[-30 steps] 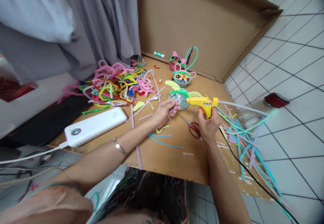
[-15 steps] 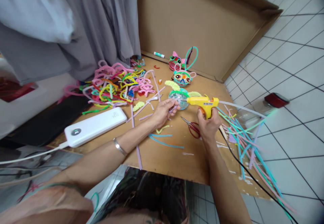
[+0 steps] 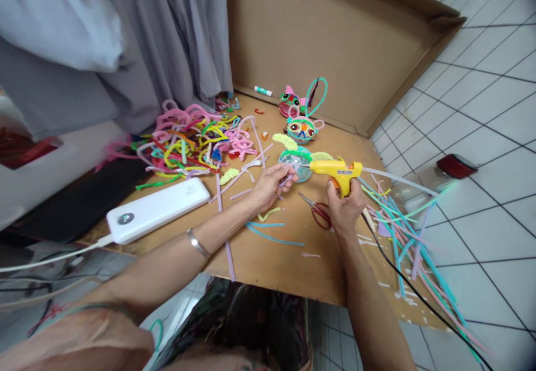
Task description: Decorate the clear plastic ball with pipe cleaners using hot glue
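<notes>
My right hand (image 3: pixel 347 206) is wrapped round the handle of a yellow hot glue gun (image 3: pixel 335 170), a clear glue stick (image 3: pixel 397 179) jutting from its back. Pinched in my left hand (image 3: pixel 272 185) is a small piece of purple pipe cleaner (image 3: pixel 288 180), right at the gun's nozzle; whether they touch I cannot tell. Just behind my left fingertips lies a round pale blue piece (image 3: pixel 305 174) with a green band and fuzzy yellow parts (image 3: pixel 285 141) at its sides. Red-handled scissors (image 3: pixel 320 214) rest on the table between my hands.
Two decorated round faces (image 3: pixel 301 129) (image 3: pixel 290 103) stand at the back near a cardboard wall (image 3: pixel 326 41). A heap of colourful pipe cleaners (image 3: pixel 196 142) and a white power bank (image 3: pixel 157 210) are on the left. Long pipe cleaners (image 3: pixel 419 253) and the gun's black cord (image 3: pixel 397 267) spread over the right edge.
</notes>
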The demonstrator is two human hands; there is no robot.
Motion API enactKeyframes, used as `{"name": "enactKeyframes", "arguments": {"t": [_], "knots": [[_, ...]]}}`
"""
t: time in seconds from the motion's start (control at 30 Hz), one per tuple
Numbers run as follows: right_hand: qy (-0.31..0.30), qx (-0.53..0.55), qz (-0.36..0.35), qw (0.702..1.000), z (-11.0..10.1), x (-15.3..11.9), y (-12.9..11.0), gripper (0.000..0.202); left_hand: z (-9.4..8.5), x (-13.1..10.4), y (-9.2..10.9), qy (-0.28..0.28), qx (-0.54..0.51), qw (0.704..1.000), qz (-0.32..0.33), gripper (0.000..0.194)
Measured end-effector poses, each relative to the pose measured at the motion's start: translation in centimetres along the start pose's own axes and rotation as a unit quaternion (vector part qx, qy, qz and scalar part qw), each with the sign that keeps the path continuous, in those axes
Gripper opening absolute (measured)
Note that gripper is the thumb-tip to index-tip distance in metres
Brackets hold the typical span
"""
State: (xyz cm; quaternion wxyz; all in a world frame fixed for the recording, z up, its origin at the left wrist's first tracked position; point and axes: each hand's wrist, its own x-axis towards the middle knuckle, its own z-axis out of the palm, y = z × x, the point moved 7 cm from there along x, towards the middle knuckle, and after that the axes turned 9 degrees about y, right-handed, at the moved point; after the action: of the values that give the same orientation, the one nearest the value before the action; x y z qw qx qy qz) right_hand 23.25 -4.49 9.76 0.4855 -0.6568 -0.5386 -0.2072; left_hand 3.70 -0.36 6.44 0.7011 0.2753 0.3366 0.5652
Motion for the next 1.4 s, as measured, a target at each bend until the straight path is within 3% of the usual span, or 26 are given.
{"name": "enactKeyframes", "arguments": {"t": [0.17, 0.83, 1.4], "knots": [[0.029, 0.022, -0.005, 0.999, 0.0, 0.0, 0.4, 0.024, 0.2, -0.1, 0.0, -0.006, -0.004, 1.000, -0.008, 0.020], [0.020, 0.038, 0.033, 0.999, -0.2, 0.1, 0.3, 0.025, 0.2, -0.3, 0.2, -0.010, -0.011, 1.000, -0.004, 0.020], [0.029, 0.033, 0.023, 0.999, -0.3, -0.1, -0.3, 0.026, 0.1, -0.1, 0.1, -0.013, -0.017, 1.000, -0.004, 0.021]]}}
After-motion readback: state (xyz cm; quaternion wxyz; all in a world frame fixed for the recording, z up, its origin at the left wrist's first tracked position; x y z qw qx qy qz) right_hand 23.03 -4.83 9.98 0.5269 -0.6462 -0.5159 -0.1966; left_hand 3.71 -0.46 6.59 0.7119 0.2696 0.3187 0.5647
